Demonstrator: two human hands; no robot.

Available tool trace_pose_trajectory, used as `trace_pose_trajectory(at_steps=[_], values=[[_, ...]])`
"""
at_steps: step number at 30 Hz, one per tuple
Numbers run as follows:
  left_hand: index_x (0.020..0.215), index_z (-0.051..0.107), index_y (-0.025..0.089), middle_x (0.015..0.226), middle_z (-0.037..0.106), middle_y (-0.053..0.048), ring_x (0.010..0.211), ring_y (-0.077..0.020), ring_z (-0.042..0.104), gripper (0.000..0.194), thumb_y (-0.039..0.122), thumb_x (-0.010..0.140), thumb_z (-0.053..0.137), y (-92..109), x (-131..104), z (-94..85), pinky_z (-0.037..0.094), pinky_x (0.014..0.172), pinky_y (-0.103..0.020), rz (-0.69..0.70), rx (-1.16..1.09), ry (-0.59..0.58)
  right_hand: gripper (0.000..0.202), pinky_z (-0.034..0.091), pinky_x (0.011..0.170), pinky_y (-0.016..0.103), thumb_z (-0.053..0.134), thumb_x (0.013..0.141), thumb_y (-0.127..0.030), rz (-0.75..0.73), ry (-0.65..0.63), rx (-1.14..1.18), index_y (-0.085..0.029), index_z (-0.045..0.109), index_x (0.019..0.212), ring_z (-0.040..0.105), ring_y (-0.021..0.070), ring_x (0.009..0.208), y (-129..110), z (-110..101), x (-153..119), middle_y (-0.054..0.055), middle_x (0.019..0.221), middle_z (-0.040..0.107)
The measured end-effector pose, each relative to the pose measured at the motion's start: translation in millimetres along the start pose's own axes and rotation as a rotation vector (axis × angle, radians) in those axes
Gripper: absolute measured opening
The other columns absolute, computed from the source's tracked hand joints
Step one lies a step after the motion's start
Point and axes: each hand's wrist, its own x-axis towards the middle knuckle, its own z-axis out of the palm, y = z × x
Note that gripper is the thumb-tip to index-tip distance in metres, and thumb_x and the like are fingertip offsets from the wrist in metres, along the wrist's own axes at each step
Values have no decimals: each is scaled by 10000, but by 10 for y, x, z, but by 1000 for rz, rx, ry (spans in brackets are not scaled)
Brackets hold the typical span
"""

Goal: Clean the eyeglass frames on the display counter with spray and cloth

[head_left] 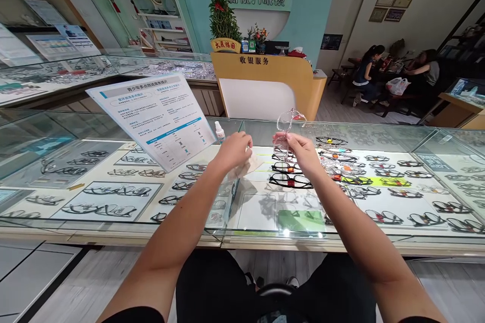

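Observation:
A pair of clear-framed glasses [284, 120] is pinched between the thumb and fingers of my right hand [302, 150]. They are held upright above the glass counter [261, 222], one lens raised over the other. To the left, my left hand [237, 149] is closed with its fingers curled down on a pale beige cloth [248, 165]; its fingertips are partly hidden. Just behind that hand stands a small white spray bottle [219, 132]. Dark-framed glasses [291, 180] with red tags lie in a column below my right hand.
A printed sheet [159, 121] leans up at the left of the counter. Many more glasses [382, 217] lie in rows across the display. Beyond stands a wooden cashier desk [223, 70] with a plant [223, 17]. Two people [367, 73] sit at the far right.

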Motion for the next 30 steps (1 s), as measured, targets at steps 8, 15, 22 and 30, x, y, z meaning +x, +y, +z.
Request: trace_pose_trajectory(at_steps=[8,15,22,30], values=[[616,588,231,764,734,-119,871,-360,731,391,446,720,897,116,-43,310,430,771,-386,-32,46,-182,552,594,1127,501,773,909,-794,9,2,-26,-305,900,1132,795,309,1194,18,-2,1,65,1277,875],[666,570,245,745,708,-64,794,-295,680,212,266,773,752,37,-7,163,405,728,-376,-77,-75,-84,559,592,1155,509,789,901,-794,2,8,-5,-302,905,1139,797,315,1214,51,-27,15,59,1243,876],[864,728,218,879,798,-58,796,-246,691,133,303,819,637,-307,149,-100,439,675,-332,-280,-320,43,523,588,1154,508,792,925,-759,-16,0,17,-301,903,1151,815,303,1161,72,-37,25,62,1236,875],[827,647,215,780,675,-17,723,-191,560,266,416,988,579,-225,128,-283,398,674,-311,-262,-456,167,514,592,1162,505,811,912,-750,-16,12,36,-300,906,1141,810,304,1207,81,-32,30,62,1217,879]])
